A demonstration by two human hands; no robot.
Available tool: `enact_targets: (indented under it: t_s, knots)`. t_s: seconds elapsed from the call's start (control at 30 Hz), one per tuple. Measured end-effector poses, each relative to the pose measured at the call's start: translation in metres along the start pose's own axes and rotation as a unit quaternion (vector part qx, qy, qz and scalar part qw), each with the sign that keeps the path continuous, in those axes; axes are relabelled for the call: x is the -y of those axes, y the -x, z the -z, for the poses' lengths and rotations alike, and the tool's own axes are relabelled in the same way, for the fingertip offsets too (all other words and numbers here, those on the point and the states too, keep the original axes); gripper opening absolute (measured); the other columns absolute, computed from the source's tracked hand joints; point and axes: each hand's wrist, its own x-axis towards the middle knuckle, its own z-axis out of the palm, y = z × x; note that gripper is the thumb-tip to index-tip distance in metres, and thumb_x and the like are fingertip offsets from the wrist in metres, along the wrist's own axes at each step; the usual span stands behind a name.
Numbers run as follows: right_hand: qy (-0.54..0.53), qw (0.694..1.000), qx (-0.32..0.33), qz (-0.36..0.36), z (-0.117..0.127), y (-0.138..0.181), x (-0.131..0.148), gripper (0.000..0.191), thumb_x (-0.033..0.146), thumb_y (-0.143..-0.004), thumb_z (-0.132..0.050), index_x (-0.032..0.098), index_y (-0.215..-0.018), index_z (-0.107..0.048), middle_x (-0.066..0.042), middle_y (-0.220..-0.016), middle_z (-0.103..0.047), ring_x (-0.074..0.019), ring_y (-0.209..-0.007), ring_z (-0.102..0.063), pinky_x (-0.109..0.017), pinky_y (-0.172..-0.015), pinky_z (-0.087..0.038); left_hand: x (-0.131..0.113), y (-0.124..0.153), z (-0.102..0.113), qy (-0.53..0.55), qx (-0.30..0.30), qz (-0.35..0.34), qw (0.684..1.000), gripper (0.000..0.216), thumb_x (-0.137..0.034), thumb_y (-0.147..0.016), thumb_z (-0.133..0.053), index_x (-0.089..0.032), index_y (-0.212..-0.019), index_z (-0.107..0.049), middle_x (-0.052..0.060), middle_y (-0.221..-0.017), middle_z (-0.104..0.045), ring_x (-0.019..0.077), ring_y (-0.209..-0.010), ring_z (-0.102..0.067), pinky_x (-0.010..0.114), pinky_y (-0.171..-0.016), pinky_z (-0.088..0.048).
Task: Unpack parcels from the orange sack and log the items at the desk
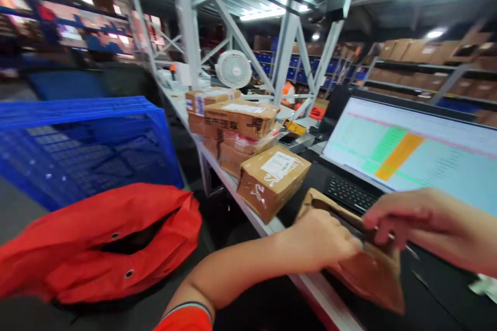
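A brown cardboard box [368, 282] with its top open sits at the table's front edge, tilted in view. My left hand [322, 240] reaches across it, fingers curled closed on the near edge of the opening. At the far right corner of the opening is my right hand [407, 217], its fingers bent and pinched on the box's edge, somewhat blurred. What lies inside the box is dark and mostly hidden by my hands. Just left of it stands a taped box [254, 199] with a white label and white handwriting.
Stacked cartons [240, 124] line the table behind. A laptop [407, 150] shows a coloured spreadsheet, its keyboard [351, 194] close to my right hand. A red bag [116, 238] and a blue crate [89, 145] are at left. A white fan [234, 69] stands further back.
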Motion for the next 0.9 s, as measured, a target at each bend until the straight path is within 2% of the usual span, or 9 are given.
enact_targets:
  t_s: [0.07,0.13,0.27,0.4,0.5,0.6,0.7,0.8,0.9]
  knots:
    - [-0.039,0.995,0.085,0.018,-0.006,0.019,-0.003,0.035,0.042,-0.1,-0.045,0.033,-0.125,-0.068,-0.004,-0.119,-0.071,-0.0212,-0.108,-0.067,-0.033,-0.093,-0.056,0.009,-0.002,-0.005,0.019,0.017,0.013,1.0,0.033,-0.047,-0.083,-0.076,-0.018,-0.09,-0.061,0.001,-0.08,-0.07,0.0198,-0.075,-0.068,0.035,-0.06,-0.043]
    - [-0.026,0.995,0.093,0.023,-0.023,0.029,-0.014,0.042,0.045,-0.098,-0.051,0.032,-0.138,-0.058,-0.005,-0.134,-0.062,-0.022,-0.122,-0.059,-0.037,-0.105,-0.049,0.014,-0.006,-0.011,0.031,0.036,0.045,0.998,0.049,-0.058,-0.071,-0.083,-0.019,-0.089,-0.061,0.001,-0.083,-0.071,0.022,-0.076,-0.068,0.035,-0.06,-0.044]
    - [0.088,0.993,-0.054,-0.05,-0.072,0.036,-0.041,0.065,0.062,-0.083,-0.068,0.017,-0.129,-0.061,-0.015,-0.127,-0.061,-0.0301,-0.116,-0.058,-0.045,-0.101,-0.048,0.009,-0.022,-0.01,0.047,0.072,0.144,0.986,0.052,-0.06,-0.066,-0.085,-0.019,-0.086,-0.061,0.003,-0.084,-0.071,0.0245,-0.077,-0.068,0.032,-0.062,-0.045]
    - [0.141,0.962,-0.219,-0.082,-0.115,0.029,-0.048,0.047,0.05,-0.104,-0.035,0.018,-0.084,-0.063,-0.009,-0.089,-0.066,-0.0234,-0.087,-0.061,-0.038,-0.081,-0.046,0.009,-0.043,0.006,0.096,0.033,0.236,0.966,0.038,-0.056,-0.089,-0.065,-0.018,-0.09,-0.062,0.005,-0.088,-0.07,0.0221,-0.083,-0.067,0.032,-0.068,-0.049]
    - [0.172,0.928,-0.322,-0.075,-0.129,0.021,-0.048,0.053,0.035,-0.107,-0.021,0.02,-0.074,-0.059,-0.006,-0.077,-0.065,-0.0193,-0.074,-0.058,-0.033,-0.072,-0.04,0.028,-0.059,0.014,0.107,-0.019,0.201,0.973,0.031,-0.046,-0.095,-0.06,-0.019,-0.111,-0.063,0.011,-0.125,-0.065,0.0253,-0.116,-0.061,0.036,-0.09,-0.051]
    - [0.239,0.895,-0.369,-0.073,-0.132,0.016,-0.047,0.051,0.033,-0.106,-0.024,0.02,-0.074,-0.061,-0.006,-0.075,-0.065,-0.0198,-0.073,-0.057,-0.033,-0.07,-0.035,0.047,-0.073,0.007,0.155,0.123,0.115,0.973,0.053,-0.053,-0.087,-0.067,-0.023,-0.13,-0.058,0.011,-0.141,-0.06,0.0289,-0.125,-0.059,0.039,-0.096,-0.051]
    - [0.249,0.899,-0.353,-0.069,-0.13,0.014,-0.043,0.049,0.034,-0.106,-0.026,0.02,-0.074,-0.061,-0.006,-0.075,-0.064,-0.0198,-0.072,-0.056,-0.033,-0.07,-0.033,0.052,-0.08,-0.007,0.138,0.275,0.153,0.939,0.037,-0.048,-0.095,-0.053,-0.022,-0.117,-0.067,0.01,-0.11,-0.075,0.0292,-0.098,-0.072,0.038,-0.081,-0.055]
    - [0.204,0.923,-0.316,-0.083,-0.129,0.011,-0.041,0.047,0.038,-0.105,-0.029,0.02,-0.076,-0.061,-0.005,-0.077,-0.066,-0.0194,-0.072,-0.057,-0.033,-0.069,-0.031,0.049,-0.085,-0.018,0.07,0.28,0.214,0.933,0.029,-0.032,-0.095,-0.048,-0.017,-0.099,-0.073,0.015,-0.097,-0.076,0.0329,-0.092,-0.073,0.04,-0.076,-0.055]
    - [0.186,0.923,-0.32,-0.105,-0.13,0.005,-0.046,0.049,0.036,-0.105,-0.031,0.02,-0.068,-0.06,-0.004,-0.07,-0.066,-0.0173,-0.064,-0.056,-0.034,-0.064,-0.027,0.052,-0.092,-0.022,0.058,0.289,0.225,0.929,0.028,-0.032,-0.093,-0.053,-0.016,-0.095,-0.075,0.016,-0.094,-0.076,0.034,-0.092,-0.074,0.039,-0.075,-0.055]
